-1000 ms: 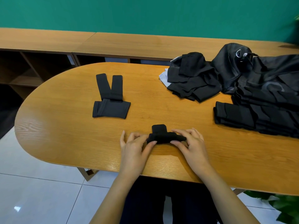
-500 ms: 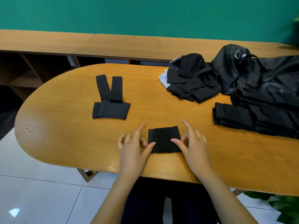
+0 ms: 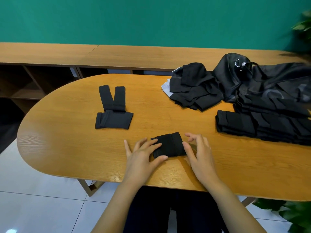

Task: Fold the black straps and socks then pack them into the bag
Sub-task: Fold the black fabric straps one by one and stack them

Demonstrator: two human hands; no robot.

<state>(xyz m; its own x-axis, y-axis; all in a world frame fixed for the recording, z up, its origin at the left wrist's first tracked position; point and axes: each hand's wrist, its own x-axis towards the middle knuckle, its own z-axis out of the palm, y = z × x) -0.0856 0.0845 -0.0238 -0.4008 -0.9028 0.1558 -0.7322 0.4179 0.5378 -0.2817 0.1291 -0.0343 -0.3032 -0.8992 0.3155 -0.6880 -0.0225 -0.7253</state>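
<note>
A small folded black strap point(image 3: 170, 145) lies flat near the table's front edge. My left hand point(image 3: 143, 155) rests on its left part with straight fingers. My right hand point(image 3: 199, 152) hovers at its right edge, fingers loosely spread and its thumb touching the strap. Another black strap point(image 3: 113, 111), with two bands fanned out above a folded pad, lies at the left. A heap of loose black socks and straps point(image 3: 195, 88) sits at the back right. A row of folded black pieces point(image 3: 255, 126) lies at the right, in front of the black bag point(image 3: 252, 78).
The oval wooden table point(image 3: 67, 140) has bare wood at its left end and along its front. Behind it stands a low wooden shelf unit point(image 3: 50, 54) against a green wall. Green plants point(image 3: 294, 214) show at the lower right and upper right corners.
The bunched strap was flattened into a folded rectangle on the table. My left hand now lies on it, and my right hand has lifted a little off its right edge.
</note>
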